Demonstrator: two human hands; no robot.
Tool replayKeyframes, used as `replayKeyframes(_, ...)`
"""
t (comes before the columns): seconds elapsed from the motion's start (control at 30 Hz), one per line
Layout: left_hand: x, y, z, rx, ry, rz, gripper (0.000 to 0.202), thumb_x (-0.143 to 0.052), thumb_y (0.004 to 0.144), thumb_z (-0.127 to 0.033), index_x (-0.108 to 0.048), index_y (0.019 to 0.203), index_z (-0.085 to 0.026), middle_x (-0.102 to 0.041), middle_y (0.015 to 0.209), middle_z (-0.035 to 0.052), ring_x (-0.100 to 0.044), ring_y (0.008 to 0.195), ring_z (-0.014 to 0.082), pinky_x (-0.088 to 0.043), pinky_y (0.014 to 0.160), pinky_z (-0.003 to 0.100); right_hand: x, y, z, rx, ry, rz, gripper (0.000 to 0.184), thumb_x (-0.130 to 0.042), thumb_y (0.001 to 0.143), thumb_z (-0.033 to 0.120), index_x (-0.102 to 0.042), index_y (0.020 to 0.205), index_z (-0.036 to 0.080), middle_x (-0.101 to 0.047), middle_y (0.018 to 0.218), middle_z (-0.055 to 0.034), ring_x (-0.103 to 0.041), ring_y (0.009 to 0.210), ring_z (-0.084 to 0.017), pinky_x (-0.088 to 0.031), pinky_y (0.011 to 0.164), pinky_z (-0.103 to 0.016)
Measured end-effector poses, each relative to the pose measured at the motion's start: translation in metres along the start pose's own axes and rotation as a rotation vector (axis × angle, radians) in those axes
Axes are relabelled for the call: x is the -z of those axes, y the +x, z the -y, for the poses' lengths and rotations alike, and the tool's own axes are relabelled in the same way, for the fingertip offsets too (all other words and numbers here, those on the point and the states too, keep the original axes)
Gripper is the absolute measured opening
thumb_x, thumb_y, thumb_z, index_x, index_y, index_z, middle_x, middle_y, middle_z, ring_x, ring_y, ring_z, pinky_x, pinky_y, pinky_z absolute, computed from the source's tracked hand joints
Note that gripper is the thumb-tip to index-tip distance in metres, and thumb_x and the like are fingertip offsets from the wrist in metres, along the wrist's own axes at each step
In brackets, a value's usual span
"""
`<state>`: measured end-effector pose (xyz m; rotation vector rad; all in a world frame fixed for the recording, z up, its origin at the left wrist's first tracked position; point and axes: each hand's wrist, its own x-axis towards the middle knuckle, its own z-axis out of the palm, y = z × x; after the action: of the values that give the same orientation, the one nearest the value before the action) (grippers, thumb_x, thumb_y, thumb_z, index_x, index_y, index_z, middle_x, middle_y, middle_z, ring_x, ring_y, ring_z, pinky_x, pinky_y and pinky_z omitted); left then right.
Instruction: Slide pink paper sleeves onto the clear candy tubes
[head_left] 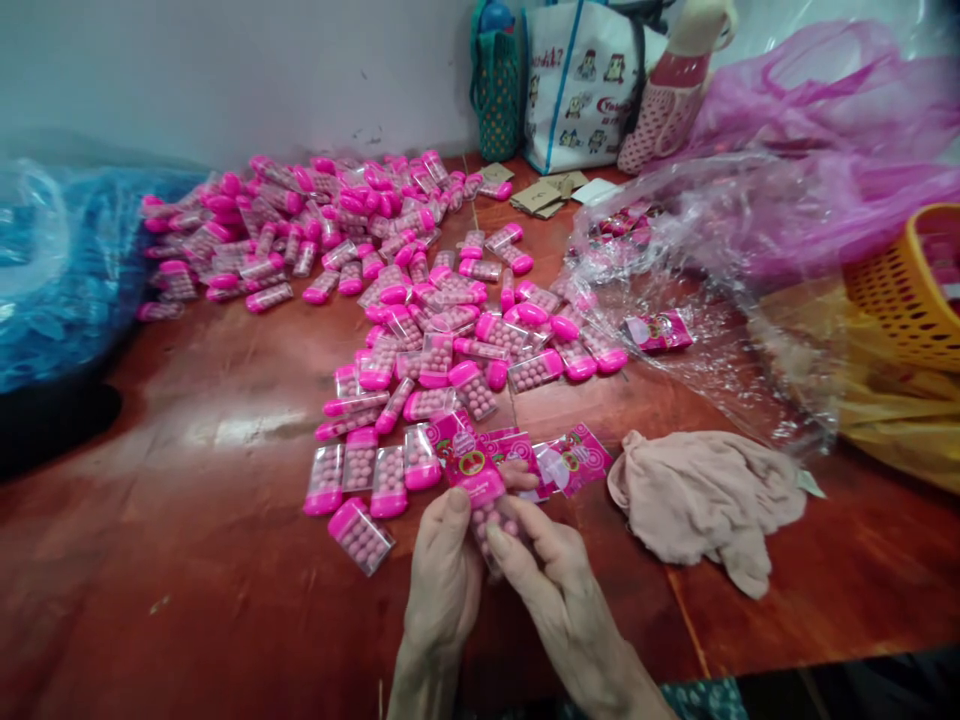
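Between my two hands is a small clear candy box [491, 525] full of pink balls. A printed pink label sleeve [471, 460] covers its far end. My left hand [442, 565] grips the box along its left side, thumb near the sleeve's lower edge. My right hand [559, 570] pinches the near right part, its thumb on the clear wall. Just beyond my fingers lie several flat pink label sleeves [574, 462], partly overlapping. To the left, one loose candy box [361, 537] lies tilted beside a short row of others. A large heap of pink-capped candy boxes [337, 210] spreads behind.
A crumpled pale cloth [705, 500] lies to the right. Behind it are clear plastic wrap [720, 340], a pink bag [817, 120] and a yellow basket [907, 300]. A blue bag [67, 270] stands left; a white tote [577, 90] stands at the wall.
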<state>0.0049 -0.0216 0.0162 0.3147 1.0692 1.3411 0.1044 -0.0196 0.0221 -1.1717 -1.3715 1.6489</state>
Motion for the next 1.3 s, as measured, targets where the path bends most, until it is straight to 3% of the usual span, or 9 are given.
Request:
replayKeyframes(0.27, 0.000, 0.000, 0.009, -0.004, 0.006, 0.000, 0.024, -0.056, 0.078, -0.031, -0.067, 0.092, -0.015, -0.068, 0.085, 0.0087, -0.062, 0.073, 0.0176, -0.049, 0.065, 0.028, -0.005, 0.004, -0.007, -0.006, 0.106, -0.077, 0.021, -0.044, 0.088, 0.035, -0.055, 0.085, 0.017, -0.050, 0.068, 0.0021, -0.047, 0.059, -0.010, -0.039, 0.054, -0.018)
replayKeyframes(0.43, 0.000, -0.001, 0.002, -0.074, -0.021, -0.005, 0.021, -0.057, 0.078, -0.030, -0.068, 0.086, -0.014, -0.067, 0.082, 0.0086, -0.062, 0.073, 0.0182, -0.049, 0.065, 0.028, 0.005, 0.001, -0.004, 0.095, -0.139, -0.157, 0.016, -0.050, 0.085, 0.029, -0.061, 0.089, 0.018, -0.060, 0.076, -0.0023, -0.056, 0.068, -0.015, -0.044, 0.063, -0.023)
replayKeyframes(0.5, 0.002, -0.002, 0.003, -0.102, 0.010, -0.030, 0.022, -0.058, 0.077, -0.033, -0.067, 0.082, -0.014, -0.067, 0.073, 0.0077, -0.062, 0.067, 0.0180, -0.049, 0.060, 0.027, 0.014, 0.000, 0.000, 0.198, -0.243, -0.260, 0.014, -0.051, 0.085, 0.027, -0.062, 0.088, 0.019, -0.060, 0.079, -0.0037, -0.056, 0.074, -0.017, -0.044, 0.068, -0.026)
replayKeyframes(0.57, 0.004, -0.003, 0.008, -0.067, 0.069, 0.030, 0.023, -0.057, 0.078, -0.034, -0.066, 0.081, -0.013, -0.066, 0.066, 0.0067, -0.061, 0.058, 0.0166, -0.047, 0.052, 0.025, 0.022, 0.002, 0.005, 0.242, -0.275, -0.371, 0.016, -0.053, 0.084, 0.030, -0.062, 0.092, 0.021, -0.059, 0.084, -0.0046, -0.056, 0.081, -0.018, -0.045, 0.071, -0.027)
replayKeyframes(0.67, 0.005, -0.006, 0.017, 0.013, 0.138, 0.161, 0.025, -0.050, 0.083, -0.035, -0.063, 0.085, -0.014, -0.064, 0.063, 0.0061, -0.058, 0.049, 0.0136, -0.040, 0.040, 0.021, 0.027, 0.007, 0.011, 0.147, -0.141, -0.335, 0.018, -0.056, 0.081, 0.037, -0.061, 0.085, 0.020, -0.057, 0.084, -0.0030, -0.057, 0.071, -0.015, -0.048, 0.059, -0.024)
replayKeyframes(0.8, 0.002, -0.008, 0.021, 0.012, 0.158, 0.217, 0.020, -0.052, 0.082, -0.031, -0.060, 0.091, -0.015, -0.063, 0.068, 0.0049, -0.054, 0.049, 0.0103, -0.039, 0.042, 0.019, 0.021, 0.012, 0.010, -0.030, 0.165, -0.233, 0.032, -0.047, 0.085, 0.040, -0.048, 0.062, 0.019, -0.040, 0.046, 0.0075, -0.039, 0.033, -0.007, -0.034, 0.031, -0.018)
replayKeyframes(0.9, -0.002, -0.006, 0.019, 0.065, 0.187, 0.243, 0.013, -0.057, 0.079, -0.023, -0.059, 0.090, -0.015, -0.061, 0.067, 0.0030, -0.053, 0.051, 0.0090, -0.039, 0.045, 0.018, 0.019, 0.013, 0.006, -0.041, 0.218, -0.293, 0.034, -0.046, 0.086, 0.040, -0.047, 0.060, 0.018, -0.039, 0.048, 0.0071, -0.037, 0.035, -0.006, -0.033, 0.032, -0.017)
replayKeyframes(1.07, -0.003, -0.004, 0.021, 0.143, 0.199, 0.164, 0.018, -0.049, 0.084, -0.031, -0.056, 0.078, -0.015, -0.056, 0.056, -0.0007, -0.043, 0.037, 0.0040, -0.024, 0.034, 0.015, 0.018, 0.015, -0.003, 0.032, 0.012, -0.440, 0.034, -0.050, 0.085, 0.037, -0.048, 0.057, 0.017, -0.043, 0.062, 0.0023, -0.045, 0.059, -0.010, -0.042, 0.055, -0.020)
replayKeyframes(1.3, -0.002, -0.005, 0.029, 0.064, 0.154, 0.066, 0.017, -0.051, 0.082, -0.033, -0.054, 0.077, -0.017, -0.049, 0.053, -0.0045, -0.034, 0.036, 0.0033, -0.024, 0.033, 0.015, 0.006, 0.013, -0.019, -0.036, -0.039, -0.435, 0.028, -0.052, 0.083, 0.039, -0.054, 0.066, 0.016, -0.046, 0.065, 0.0010, -0.045, 0.057, -0.010, -0.039, 0.045, -0.018)
